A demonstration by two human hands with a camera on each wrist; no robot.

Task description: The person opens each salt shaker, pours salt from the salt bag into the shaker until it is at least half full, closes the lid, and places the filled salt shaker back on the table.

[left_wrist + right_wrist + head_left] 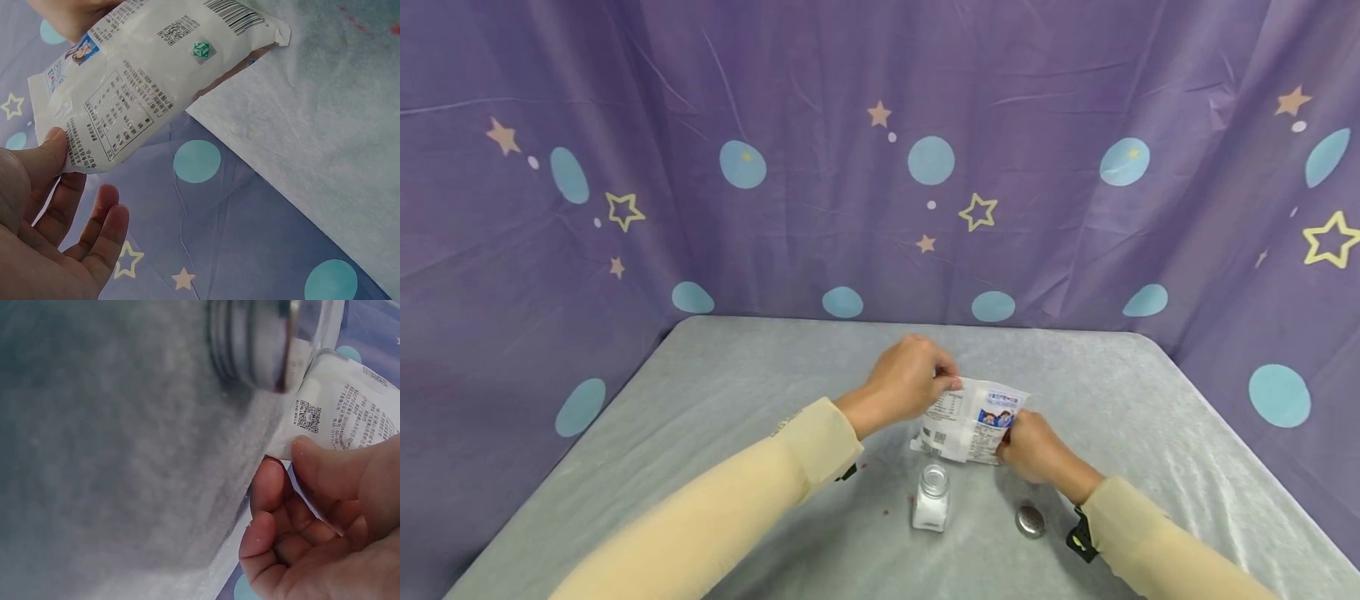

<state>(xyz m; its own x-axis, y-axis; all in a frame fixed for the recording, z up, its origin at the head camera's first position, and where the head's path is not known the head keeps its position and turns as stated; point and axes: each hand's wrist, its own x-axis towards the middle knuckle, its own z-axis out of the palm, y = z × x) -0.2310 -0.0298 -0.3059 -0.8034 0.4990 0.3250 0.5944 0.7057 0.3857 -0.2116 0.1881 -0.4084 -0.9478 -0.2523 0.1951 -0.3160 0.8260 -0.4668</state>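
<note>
A white printed packet (pixel 958 425) stands up from the table between my two hands. My left hand (pixel 910 377) pinches its upper left corner. In the left wrist view the thumb (pixel 50 150) lies on the printed face while the other fingers spread below. Low on the packet's right side, my right hand (pixel 1036 448) grips the edge; the right wrist view has thumb and index finger pinching a corner by a QR code (pixel 309 417). In front of the packet is an uncapped glass jar (pixel 931 500) with white contents. A perforated metal lid (pixel 1030 520) lies to its right.
A grey cloth covers the table (pixel 760 367). Small red specks (pixel 886 512) show on it left of the jar. A purple curtain (pixel 820 208) with stars and blue ovals hangs around the back and sides.
</note>
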